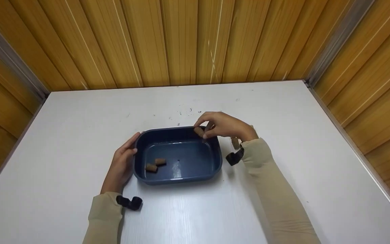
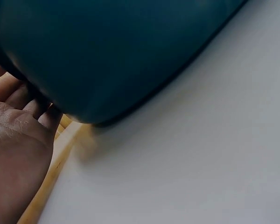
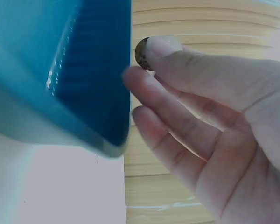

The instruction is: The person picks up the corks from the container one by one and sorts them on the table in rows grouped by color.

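Observation:
A dark blue rectangular plastic tub (image 1: pixel 178 179) sits on the white table. Two brown corks (image 1: pixel 160 161) lie inside it, near the front left corner. At the tub's left end, my left hand (image 1: pixel 122 162) holds the wall, thumb by the rim and fingers along the outside. My right hand (image 1: pixel 223 125) pinches another cork (image 1: pixel 199 131) between thumb and fingers above the far right corner. In the right wrist view, the end of that cork (image 3: pixel 142 53) shows beside the thumb. The left wrist view shows the tub's outer wall (image 2: pixel 107 56) with my fingers partly hidden behind it.
More brown cork-like pieces (image 1: pixel 235 143) are on the table right of the tub, partly hidden by the right wrist. Dark specks mark the table (image 1: pixel 90 135) behind the tub. Wood-patterned walls (image 1: pixel 178 40) border the table at the back and sides.

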A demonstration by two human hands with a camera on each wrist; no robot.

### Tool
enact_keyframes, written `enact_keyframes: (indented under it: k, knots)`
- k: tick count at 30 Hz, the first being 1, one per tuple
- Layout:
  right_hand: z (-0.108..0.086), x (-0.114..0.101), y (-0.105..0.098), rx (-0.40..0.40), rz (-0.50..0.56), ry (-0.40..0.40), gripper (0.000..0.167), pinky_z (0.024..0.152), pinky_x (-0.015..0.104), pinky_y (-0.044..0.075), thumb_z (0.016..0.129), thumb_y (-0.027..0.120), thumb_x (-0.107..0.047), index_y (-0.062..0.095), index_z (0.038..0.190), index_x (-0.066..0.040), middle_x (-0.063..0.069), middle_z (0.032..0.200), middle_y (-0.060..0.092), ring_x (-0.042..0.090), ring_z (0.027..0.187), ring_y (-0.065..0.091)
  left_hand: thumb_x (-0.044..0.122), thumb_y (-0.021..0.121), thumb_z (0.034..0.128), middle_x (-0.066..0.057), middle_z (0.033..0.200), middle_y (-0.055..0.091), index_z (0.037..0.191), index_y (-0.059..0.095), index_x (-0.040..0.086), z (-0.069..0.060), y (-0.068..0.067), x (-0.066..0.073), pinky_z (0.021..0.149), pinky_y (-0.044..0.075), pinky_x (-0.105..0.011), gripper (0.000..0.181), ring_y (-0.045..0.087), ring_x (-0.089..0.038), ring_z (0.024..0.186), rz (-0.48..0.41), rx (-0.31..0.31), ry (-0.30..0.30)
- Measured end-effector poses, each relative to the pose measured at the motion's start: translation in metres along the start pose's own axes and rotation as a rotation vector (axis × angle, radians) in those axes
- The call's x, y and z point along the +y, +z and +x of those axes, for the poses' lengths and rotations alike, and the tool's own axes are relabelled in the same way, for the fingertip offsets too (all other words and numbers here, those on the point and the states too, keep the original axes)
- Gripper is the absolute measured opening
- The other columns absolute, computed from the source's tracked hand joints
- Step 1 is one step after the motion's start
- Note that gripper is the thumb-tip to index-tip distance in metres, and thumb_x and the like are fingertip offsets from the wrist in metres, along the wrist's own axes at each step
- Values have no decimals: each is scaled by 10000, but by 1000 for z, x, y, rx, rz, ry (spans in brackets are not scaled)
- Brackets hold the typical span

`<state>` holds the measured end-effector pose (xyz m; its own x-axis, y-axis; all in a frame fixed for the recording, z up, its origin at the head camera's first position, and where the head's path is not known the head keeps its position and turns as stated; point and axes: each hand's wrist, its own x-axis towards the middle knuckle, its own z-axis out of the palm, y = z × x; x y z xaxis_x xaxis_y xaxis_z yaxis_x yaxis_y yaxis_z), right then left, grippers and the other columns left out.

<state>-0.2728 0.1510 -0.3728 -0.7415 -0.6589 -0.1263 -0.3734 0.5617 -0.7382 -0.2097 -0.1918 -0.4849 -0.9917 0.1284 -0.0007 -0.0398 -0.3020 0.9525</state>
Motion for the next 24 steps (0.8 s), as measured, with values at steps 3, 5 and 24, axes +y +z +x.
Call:
enact_keyframes:
  k: [3,5,24]
  knots:
    - [-7,5,-3,52,5,-24,408,928,341,533,836,696,-30,638,1233,-105,47,1250,600,227,1024,657,-77,343,906,-119,1572,279,1475,307,-29,0,-1,0,1216,137,-310,572,208,-174,1480,11,-9,7]
    - [-13,9,-5,80,14,-33,416,940,360,526,841,695,-41,630,1247,-106,55,1243,610,231,1037,649,-77,342,907,-119,1573,279,1475,306,-29,0,-1,0,1216,131,-313,571,205,-174,1481,17,-10,8]
    - [-55,59,-2,338,82,-57,364,916,416,523,818,724,-54,658,1176,-50,112,1188,609,289,1104,559,-72,342,904,-115,1575,282,1474,313,-26,-1,-1,0,1220,111,-322,573,194,-172,1483,23,-13,16]
